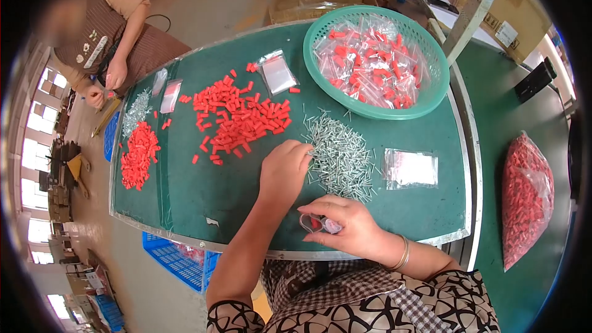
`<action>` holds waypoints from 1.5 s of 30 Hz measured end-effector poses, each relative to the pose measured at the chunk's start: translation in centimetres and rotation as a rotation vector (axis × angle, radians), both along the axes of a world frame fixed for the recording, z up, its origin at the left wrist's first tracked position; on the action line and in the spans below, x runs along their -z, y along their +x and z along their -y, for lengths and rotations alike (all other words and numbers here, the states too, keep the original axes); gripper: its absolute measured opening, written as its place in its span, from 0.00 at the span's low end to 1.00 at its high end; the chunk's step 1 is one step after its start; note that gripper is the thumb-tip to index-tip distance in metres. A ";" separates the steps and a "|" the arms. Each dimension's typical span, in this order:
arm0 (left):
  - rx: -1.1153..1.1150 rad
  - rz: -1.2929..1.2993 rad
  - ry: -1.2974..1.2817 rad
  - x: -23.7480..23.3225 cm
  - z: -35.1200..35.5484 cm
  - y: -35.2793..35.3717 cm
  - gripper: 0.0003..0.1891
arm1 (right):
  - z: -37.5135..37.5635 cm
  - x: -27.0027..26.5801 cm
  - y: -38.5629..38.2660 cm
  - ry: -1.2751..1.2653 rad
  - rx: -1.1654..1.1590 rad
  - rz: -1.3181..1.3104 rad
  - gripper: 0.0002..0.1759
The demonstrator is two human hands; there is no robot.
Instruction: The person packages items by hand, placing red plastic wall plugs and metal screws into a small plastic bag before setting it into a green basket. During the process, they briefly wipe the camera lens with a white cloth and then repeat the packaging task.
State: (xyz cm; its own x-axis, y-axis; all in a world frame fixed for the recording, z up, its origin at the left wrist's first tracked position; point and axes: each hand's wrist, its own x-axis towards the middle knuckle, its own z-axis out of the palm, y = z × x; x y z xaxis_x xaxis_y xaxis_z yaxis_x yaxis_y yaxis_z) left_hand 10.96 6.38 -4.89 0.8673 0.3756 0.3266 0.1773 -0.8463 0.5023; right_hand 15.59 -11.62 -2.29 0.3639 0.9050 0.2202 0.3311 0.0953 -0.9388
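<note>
My left hand [283,169] is at the left edge of a pile of silver screws [342,157], its fingers curled together and the tips touching the pile. What is between those fingertips is hidden. Close to the table's front edge, my right hand [348,225] grips a small clear plastic bag [305,225], whose mouth faces left and has something red inside. Beyond my left hand lies a heap of red plastic wall plugs [237,117]. A stack of flat clear bags [411,168] rests to the right of the screws.
A green basket [313,80] of filled bags stands at the back right. Another person [117,43] works at the left end, beside smaller piles of red plugs [139,157] and screws [135,114]. A large bag of red plugs [527,200] lies on the right-hand table.
</note>
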 end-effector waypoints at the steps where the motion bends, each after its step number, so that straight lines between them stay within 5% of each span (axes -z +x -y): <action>1: -0.001 0.026 -0.010 0.1 -0.1 -0.2 0.09 | 0.0 0.0 0.0 0.001 -0.002 -0.005 0.27; 15: -0.294 0.018 -0.927 -1.3 -0.8 -2.2 0.06 | 0.0 0.1 0.1 -0.034 0.030 0.015 0.23; 21: -0.286 0.006 -0.693 -0.8 -1.0 -3.1 0.07 | -0.1 0.2 0.1 -0.038 0.025 0.033 0.22; 24: -0.129 -0.025 -0.206 -0.4 -1.1 -3.9 0.07 | -0.1 0.1 0.1 -0.060 0.010 0.035 0.22; 39: 0.047 -0.365 0.382 0.0 1.1 -2.9 0.04 | 0.0 0.4 0.1 -0.059 0.016 0.030 0.22; 42: 0.023 -0.261 0.361 0.5 0.0 -3.1 0.04 | -0.1 0.6 0.2 -0.036 0.045 0.034 0.23; 45: -0.109 -0.033 -0.193 -1.4 -0.5 -3.7 0.03 | 0.0 0.6 0.5 -0.043 0.093 0.035 0.23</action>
State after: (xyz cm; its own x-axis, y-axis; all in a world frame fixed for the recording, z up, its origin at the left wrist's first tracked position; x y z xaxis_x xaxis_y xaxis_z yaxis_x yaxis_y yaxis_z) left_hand 7.22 6.92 -3.50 0.8273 0.5202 0.2120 0.2812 -0.7103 0.6452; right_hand 16.11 -11.64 -2.84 0.4394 0.8766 0.1962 0.3692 0.0229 -0.9291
